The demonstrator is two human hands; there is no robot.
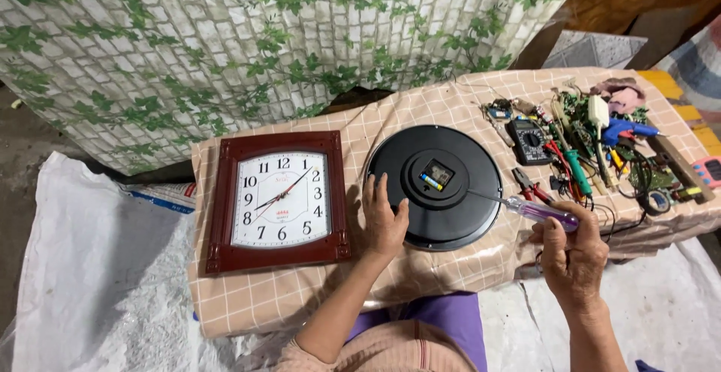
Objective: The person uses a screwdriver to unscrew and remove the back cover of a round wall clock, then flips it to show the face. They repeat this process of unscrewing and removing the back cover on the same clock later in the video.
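**Black clock back under my left hand, screwdriver in my right**

Black and round, the clock (434,188) lies face down on the checked cloth of the tabletop (420,113), its back toward me. At its centre I see the small movement box (436,174) with a battery (430,183) set in it. My left hand (384,222) rests on the clock's near-left rim, fingers (379,189) spread loosely and flat against the black back, gripping nothing. My right hand (574,256) hovers off the near-right edge of the tabletop, fingers closed around the clear purple handle of a screwdriver (526,207); its thin shaft slants up and left, with the tip over the clock's back just right of the movement box. I cannot tell whether the tip touches.

Left of the round clock, just beside it, lies a square wall clock (279,201) in a dark red frame, face up. To the right, red-handled pliers (530,188) lie near the black rim, and beyond them sit a multimeter (530,141), a blue glue gun (627,129) and a tangle of wires and circuit boards (582,120).
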